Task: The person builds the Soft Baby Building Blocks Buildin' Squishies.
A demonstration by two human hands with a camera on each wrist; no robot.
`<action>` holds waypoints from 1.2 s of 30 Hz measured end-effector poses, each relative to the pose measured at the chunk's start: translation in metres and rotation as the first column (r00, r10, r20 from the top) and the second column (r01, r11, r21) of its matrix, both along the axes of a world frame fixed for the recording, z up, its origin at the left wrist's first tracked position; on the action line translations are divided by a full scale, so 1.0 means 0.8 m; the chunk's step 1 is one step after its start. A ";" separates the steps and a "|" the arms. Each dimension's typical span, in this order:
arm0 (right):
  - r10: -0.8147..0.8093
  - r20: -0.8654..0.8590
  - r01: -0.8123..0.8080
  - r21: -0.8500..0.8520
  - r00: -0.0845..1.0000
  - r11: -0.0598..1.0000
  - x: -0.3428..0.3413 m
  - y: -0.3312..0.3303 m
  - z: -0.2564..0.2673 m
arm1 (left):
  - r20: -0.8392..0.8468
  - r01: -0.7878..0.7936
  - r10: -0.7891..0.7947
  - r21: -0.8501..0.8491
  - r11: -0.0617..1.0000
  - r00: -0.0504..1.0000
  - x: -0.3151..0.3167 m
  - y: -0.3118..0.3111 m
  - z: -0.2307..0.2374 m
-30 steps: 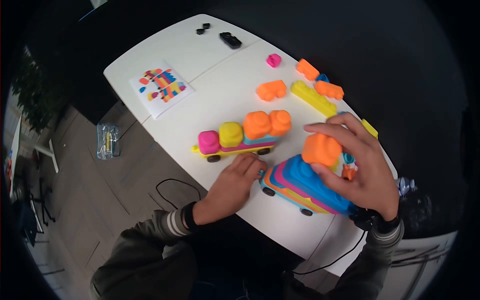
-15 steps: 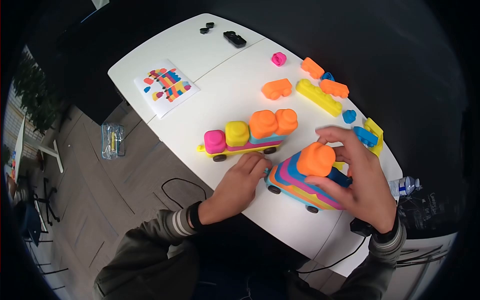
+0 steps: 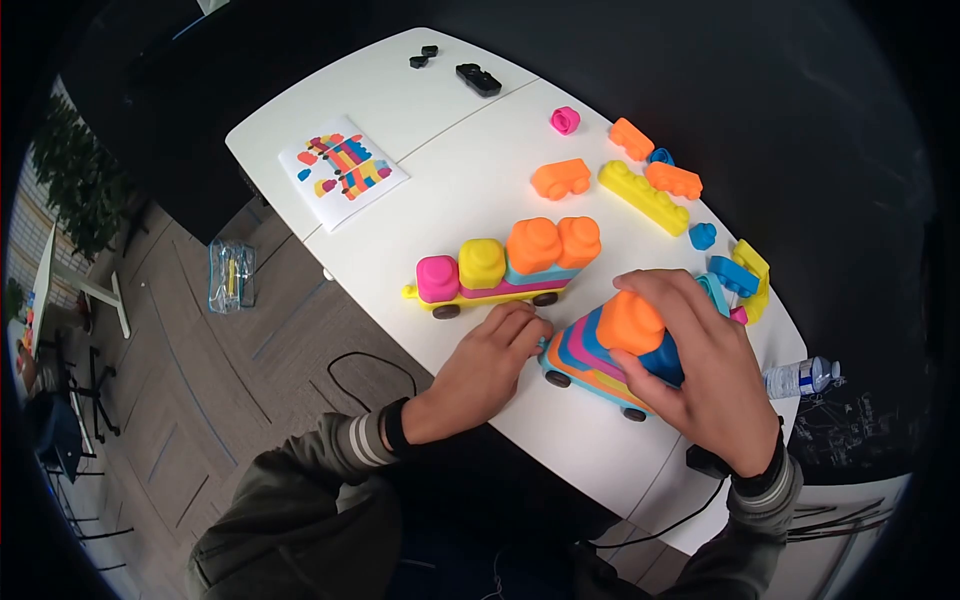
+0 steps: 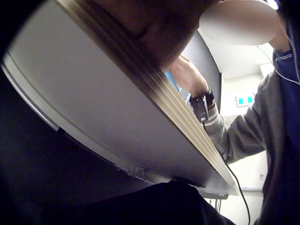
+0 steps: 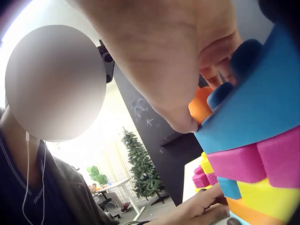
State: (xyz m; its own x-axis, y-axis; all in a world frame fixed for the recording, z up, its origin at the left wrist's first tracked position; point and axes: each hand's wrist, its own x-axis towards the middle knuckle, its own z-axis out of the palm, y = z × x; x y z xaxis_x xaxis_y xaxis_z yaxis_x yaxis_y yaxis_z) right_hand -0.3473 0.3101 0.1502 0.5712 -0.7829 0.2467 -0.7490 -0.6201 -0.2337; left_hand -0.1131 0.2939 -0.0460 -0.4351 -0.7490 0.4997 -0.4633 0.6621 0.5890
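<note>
In the head view my right hand holds an orange block on top of a toy train car, thumb on the near side and fingers over the far side. The car is stacked in blue, magenta, yellow and orange layers on a light-blue wheeled base. The right wrist view shows the orange block beside the car's blue top studs. My left hand rests at the table edge, its curled fingers holding the car's light-blue front end, which they partly hide.
A second wheeled car with pink, yellow and orange blocks stands just beyond my left hand. A printed picture sheet lies farther left. Loose orange blocks, a long yellow block and blue blocks lie along the far edge, near a water bottle.
My right hand has brought the orange block from above the middle of the car down to its front top, its fingers closing in around it. The left hand has stayed at the car's front.
</note>
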 end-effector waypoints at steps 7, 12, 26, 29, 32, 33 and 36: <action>-0.065 0.007 0.065 -0.039 0.998 0.997 0.004 0.000 -0.025 | 0.006 0.013 -0.013 -0.020 1.000 1.000 0.002 0.000 0.002; -0.171 0.003 0.171 -0.092 0.985 0.981 0.011 0.010 -0.038 | -0.015 0.012 -0.012 0.003 1.000 1.000 0.000 0.000 0.001; -0.276 0.305 0.284 0.020 0.911 0.959 0.011 0.012 -0.049 | -0.013 0.018 -0.018 0.015 1.000 1.000 0.000 0.002 0.005; -0.313 0.269 0.322 0.008 0.911 0.947 0.016 0.014 -0.048 | 0.001 0.004 -0.004 0.006 1.000 1.000 -0.001 0.003 0.006; -0.307 0.242 0.318 -0.009 0.921 0.948 0.011 0.014 -0.053 | -0.003 0.002 -0.002 0.028 1.000 1.000 -0.001 0.002 0.007; -0.304 0.250 0.315 -0.007 0.920 0.949 0.010 0.014 -0.054 | 0.002 -0.003 0.003 0.025 1.000 1.000 -0.002 0.002 0.008; -0.294 0.223 0.307 -0.022 0.929 0.952 0.005 0.017 -0.054 | 0.024 -0.014 0.013 0.020 1.000 1.000 -0.002 0.003 0.010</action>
